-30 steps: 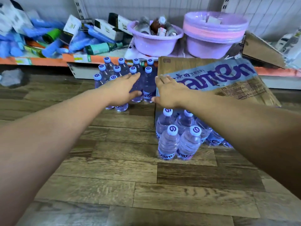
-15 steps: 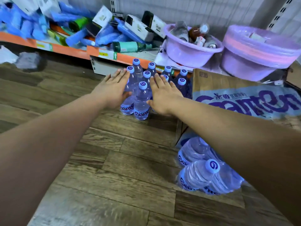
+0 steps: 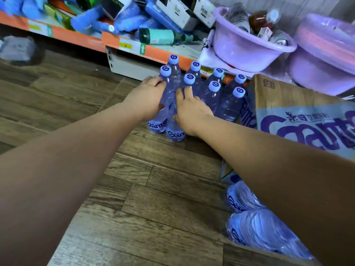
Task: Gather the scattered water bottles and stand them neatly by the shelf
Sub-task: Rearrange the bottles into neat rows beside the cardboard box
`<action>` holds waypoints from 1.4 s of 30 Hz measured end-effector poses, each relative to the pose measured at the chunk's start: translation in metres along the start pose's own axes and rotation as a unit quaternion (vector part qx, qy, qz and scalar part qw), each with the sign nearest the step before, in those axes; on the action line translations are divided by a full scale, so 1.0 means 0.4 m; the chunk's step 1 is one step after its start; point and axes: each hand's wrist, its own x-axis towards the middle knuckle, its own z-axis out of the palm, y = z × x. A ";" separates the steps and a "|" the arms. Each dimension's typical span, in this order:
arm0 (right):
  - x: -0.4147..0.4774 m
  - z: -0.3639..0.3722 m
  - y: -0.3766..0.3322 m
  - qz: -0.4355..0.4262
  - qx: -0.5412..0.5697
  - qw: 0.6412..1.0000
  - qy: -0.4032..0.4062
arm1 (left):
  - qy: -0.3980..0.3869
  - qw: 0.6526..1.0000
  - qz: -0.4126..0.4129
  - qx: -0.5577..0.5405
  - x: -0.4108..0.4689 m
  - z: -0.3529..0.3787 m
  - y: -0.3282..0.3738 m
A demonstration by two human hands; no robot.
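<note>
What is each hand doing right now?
Left hand: closed on the front-left bottle.
Right hand: closed on the front bottle beside it.

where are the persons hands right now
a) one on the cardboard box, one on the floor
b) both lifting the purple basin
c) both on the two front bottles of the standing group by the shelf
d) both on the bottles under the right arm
c: the left hand and right hand press against the two nearest upright bottles of the cluster in front of the orange shelf edge.
</note>
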 end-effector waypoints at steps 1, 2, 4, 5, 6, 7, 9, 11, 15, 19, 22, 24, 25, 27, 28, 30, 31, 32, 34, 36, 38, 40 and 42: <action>-0.005 0.001 0.001 -0.003 0.007 1.000 0.002 | 0.004 1.000 -0.009 0.021 0.005 -0.004 0.003; -0.011 0.004 0.004 -0.007 0.015 1.000 -0.001 | -0.006 0.999 -0.023 0.034 0.006 -0.008 0.007; -0.026 0.012 0.010 -0.015 0.034 0.999 0.000 | -0.035 0.998 -0.046 0.037 -0.004 -0.016 0.018; -0.032 0.014 0.011 -0.017 0.042 0.999 0.005 | -0.037 0.997 -0.051 0.039 -0.013 -0.016 0.021; -0.040 0.014 0.012 -0.018 0.048 0.999 0.007 | -0.030 0.997 -0.051 0.047 -0.023 -0.014 0.024; -0.049 0.012 0.012 -0.018 0.056 0.998 0.006 | -0.021 0.997 -0.048 0.059 -0.035 -0.011 0.025; -0.069 -0.002 0.012 -0.015 0.072 0.997 -0.001 | -0.004 0.996 -0.046 0.082 -0.061 -0.006 0.026; -0.092 -0.017 0.011 -0.009 0.076 0.997 -0.010 | 0.000 0.995 -0.044 0.093 -0.087 -0.002 0.027; -0.138 -0.048 0.007 -0.010 0.101 0.994 -0.039 | -0.014 0.994 -0.012 0.106 -0.141 -0.011 0.039; -0.205 -0.113 0.025 -0.015 0.126 0.991 -0.047 | -0.059 0.992 0.026 0.106 -0.188 -0.074 0.077; -0.274 -0.185 0.051 -0.023 0.128 0.990 -0.050 | -0.083 0.991 0.050 0.089 -0.221 -0.146 0.120; -0.321 -0.241 0.072 -0.025 0.119 0.991 -0.054 | -0.083 0.991 0.063 0.080 -0.239 -0.203 0.156; -0.344 -0.274 0.082 -0.025 0.113 0.992 -0.056 | -0.081 0.992 0.065 0.077 -0.249 -0.236 0.180; -0.392 -0.342 0.104 -0.018 0.099 0.993 -0.055 | -0.080 0.991 0.073 0.078 -0.264 -0.299 0.237; -0.416 -0.376 0.119 -0.014 0.095 0.994 -0.051 | -0.078 0.990 0.081 0.084 -0.269 -0.331 0.269; -0.461 -0.440 0.157 0.003 0.104 0.994 -0.043 | -0.065 0.989 0.094 0.090 -0.274 -0.389 0.333; -0.486 -0.469 0.179 0.013 0.111 0.993 -0.045 | -0.060 0.989 0.098 0.091 -0.274 -0.414 0.364; -0.509 -0.496 0.200 0.021 0.113 0.992 -0.048 | -0.050 0.990 0.101 0.090 -0.275 -0.438 0.394; -0.553 -0.545 0.242 0.032 0.115 0.991 -0.057 | -0.043 0.990 0.106 0.081 -0.285 -0.482 0.456; -0.596 -0.588 0.286 0.046 0.131 0.988 -0.065 | -0.037 0.990 0.116 0.070 -0.293 -0.522 0.518; -0.634 -0.626 0.336 0.063 0.129 0.987 -0.070 | -0.036 0.988 0.135 0.062 -0.297 -0.556 0.580; -0.669 -0.657 0.387 0.079 0.119 0.987 -0.079 | -0.036 0.984 0.162 0.064 -0.296 -0.576 0.648; -0.701 -0.679 0.436 0.095 0.113 0.985 -0.094 | -0.031 0.979 0.193 0.067 -0.288 -0.578 0.718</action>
